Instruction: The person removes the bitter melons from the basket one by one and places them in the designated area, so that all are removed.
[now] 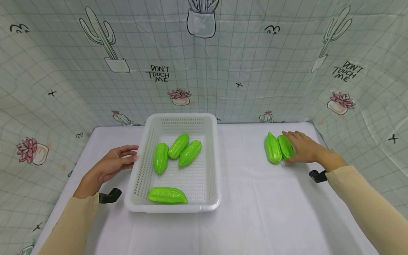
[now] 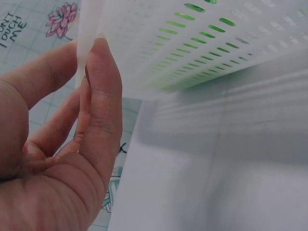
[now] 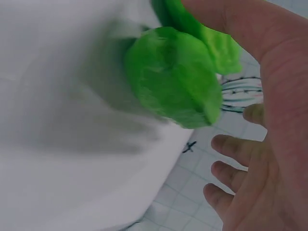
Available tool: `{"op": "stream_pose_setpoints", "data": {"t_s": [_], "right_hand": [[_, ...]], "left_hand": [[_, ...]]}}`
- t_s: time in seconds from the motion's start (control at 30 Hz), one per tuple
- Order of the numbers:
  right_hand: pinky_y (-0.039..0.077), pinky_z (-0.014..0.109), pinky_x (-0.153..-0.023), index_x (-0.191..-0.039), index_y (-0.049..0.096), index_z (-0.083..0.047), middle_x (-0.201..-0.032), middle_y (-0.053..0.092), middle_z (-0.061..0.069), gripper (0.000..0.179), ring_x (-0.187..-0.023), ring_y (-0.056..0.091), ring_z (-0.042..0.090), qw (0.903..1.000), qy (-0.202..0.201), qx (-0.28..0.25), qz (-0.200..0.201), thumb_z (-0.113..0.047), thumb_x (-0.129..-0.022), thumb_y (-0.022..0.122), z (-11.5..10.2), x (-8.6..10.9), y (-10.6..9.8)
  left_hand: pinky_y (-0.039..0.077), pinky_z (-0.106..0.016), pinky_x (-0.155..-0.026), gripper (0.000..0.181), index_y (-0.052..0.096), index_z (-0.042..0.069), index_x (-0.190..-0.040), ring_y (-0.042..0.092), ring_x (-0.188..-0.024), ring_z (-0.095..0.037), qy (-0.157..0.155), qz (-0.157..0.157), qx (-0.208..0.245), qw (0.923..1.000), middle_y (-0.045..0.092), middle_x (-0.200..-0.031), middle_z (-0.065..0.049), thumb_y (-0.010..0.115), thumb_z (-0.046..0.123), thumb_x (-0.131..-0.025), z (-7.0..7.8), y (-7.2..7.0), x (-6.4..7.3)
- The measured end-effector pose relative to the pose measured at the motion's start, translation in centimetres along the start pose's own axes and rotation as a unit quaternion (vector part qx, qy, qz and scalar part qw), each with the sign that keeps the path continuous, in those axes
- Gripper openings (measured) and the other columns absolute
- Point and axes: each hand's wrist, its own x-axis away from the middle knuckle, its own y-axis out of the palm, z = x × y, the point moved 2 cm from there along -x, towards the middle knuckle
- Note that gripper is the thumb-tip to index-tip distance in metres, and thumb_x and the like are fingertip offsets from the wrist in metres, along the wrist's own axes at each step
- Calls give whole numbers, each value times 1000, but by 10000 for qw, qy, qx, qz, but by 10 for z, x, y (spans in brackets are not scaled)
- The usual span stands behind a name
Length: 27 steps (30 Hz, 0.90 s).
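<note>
On the left, my left hand (image 1: 114,163) pinches the left rim of a white perforated plastic basket (image 1: 218,170). In the left wrist view the thumb (image 2: 103,96) lies against the basket wall (image 2: 134,62) by the rim. Several glossy green ridged gourd-like vegetables (image 1: 167,195) lie inside: a group towards the back and one crosswise at the front. At the right, two more lie side by side, a left one (image 1: 273,148) and a right one (image 1: 286,147). My right hand (image 1: 304,148) reaches over the right one, fingers extended and apart in the right wrist view.
A white cloth covers the table (image 1: 242,212). Grid-patterned fabric (image 1: 239,60) with cactus drawings hangs behind it and along both sides. A small black device (image 1: 109,196) sits at the left wrist, another (image 1: 317,176) at the right.
</note>
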Motion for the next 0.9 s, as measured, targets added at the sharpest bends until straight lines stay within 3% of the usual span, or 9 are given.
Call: {"op": "stream_pose_setpoints", "data": {"t_s": [0.23, 0.53, 0.9], "right_hand": [[26, 76, -117, -159, 29, 9, -156, 38, 40, 116, -142, 32, 64, 9995, -154, 56, 268, -46, -79, 92, -15, -1, -25], [25, 74, -120, -159, 35, 6, -158, 40, 31, 102, -146, 31, 59, 9948, -694, -19, 741, -39, -85, 90, -59, -1, -55], [28, 70, -120, -159, 36, 4, -156, 43, 32, 101, -145, 38, 56, 9854, -1335, 329, 1003, -41, -86, 88, -103, -10, -69]], "left_hand": [[61, -24, -87, 67, 29, -12, -159, 69, -97, -7, 8, -19, -21, 10000, 58, -122, -3, 64, 7, -106, 3, 1, 0], [61, -23, -87, 67, 29, -12, -159, 68, -97, -6, -4, 19, -94, 10000, 57, -124, -6, 64, 8, -106, 0, 1, 2], [60, -23, -87, 67, 28, -12, -160, 68, -97, -6, -1, 5, 7, 10000, 57, -124, -4, 64, 8, -107, -1, 1, 2]]}}
